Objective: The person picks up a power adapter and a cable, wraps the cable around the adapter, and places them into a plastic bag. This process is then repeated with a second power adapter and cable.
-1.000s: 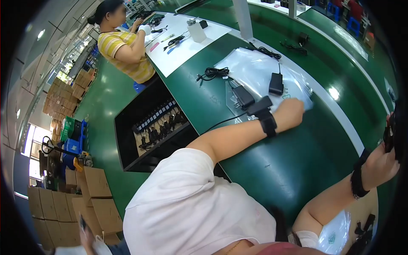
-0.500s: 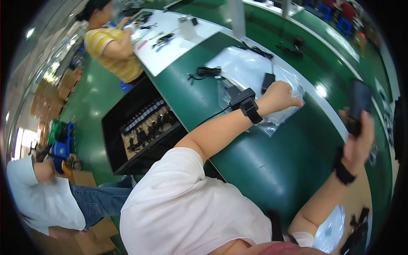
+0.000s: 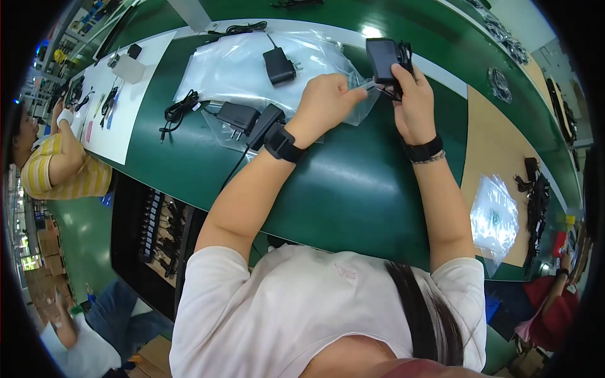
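right hand: I'm wrapping it around a black power adapter, grip closed on the lower part of the block, holding it up above the green worktop.
left hand: I'm pinching something thin just below the adapter, thumb and fingers closed. Looks like the cord or the edge of a clear bag, I can't tell which.
cord bundle: it's sitting coiled against the adapter's right side, tucked behind my right fingers.
how it's handling: I'm guessing the adapter is a stiff plastic brick, light, smooth-sided, so a bit slippery. Not fragile, but any prongs could bend if knocked.
where to hold: I'm thinking the flat sides of the block are the spot, not the cord, since that's floppy and would let the brick swing.
plastic bags: they're lying flat on the worktop past my hands, soft and slick.
other adapters: 1 is sitting on the bags, another is lying near my left wrist with a coiled cable beside it.
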`<state>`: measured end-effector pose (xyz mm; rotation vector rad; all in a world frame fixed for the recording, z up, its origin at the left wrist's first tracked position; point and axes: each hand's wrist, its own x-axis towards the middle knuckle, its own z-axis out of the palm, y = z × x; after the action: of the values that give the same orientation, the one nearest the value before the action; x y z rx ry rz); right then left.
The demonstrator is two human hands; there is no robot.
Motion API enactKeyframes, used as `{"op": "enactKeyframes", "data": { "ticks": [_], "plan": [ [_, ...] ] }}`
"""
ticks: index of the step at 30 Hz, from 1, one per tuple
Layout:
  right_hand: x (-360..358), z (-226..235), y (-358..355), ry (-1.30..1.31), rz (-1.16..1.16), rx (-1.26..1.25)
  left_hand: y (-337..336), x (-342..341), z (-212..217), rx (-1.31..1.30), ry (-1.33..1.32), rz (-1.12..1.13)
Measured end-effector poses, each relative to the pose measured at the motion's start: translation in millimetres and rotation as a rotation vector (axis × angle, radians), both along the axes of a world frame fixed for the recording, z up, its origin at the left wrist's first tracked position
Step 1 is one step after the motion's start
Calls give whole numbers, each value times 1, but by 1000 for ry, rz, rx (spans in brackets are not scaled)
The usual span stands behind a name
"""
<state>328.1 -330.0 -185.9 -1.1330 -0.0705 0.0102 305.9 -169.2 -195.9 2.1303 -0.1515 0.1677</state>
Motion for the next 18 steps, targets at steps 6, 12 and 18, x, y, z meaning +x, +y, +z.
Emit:
{"op": "enactKeyframes", "data": {
  "ticks": [6,12,18],
  "plan": [
    [-21,11,6,-447,-17,-672,13,7,-1,-350,-58,189],
    [-31,8,12,-750,124,-1101,10,-3,23,-157,-475,195],
    [-21,0,27,-715,113,-1206,-11,-16,18,74,-615,15]
  ]
}}
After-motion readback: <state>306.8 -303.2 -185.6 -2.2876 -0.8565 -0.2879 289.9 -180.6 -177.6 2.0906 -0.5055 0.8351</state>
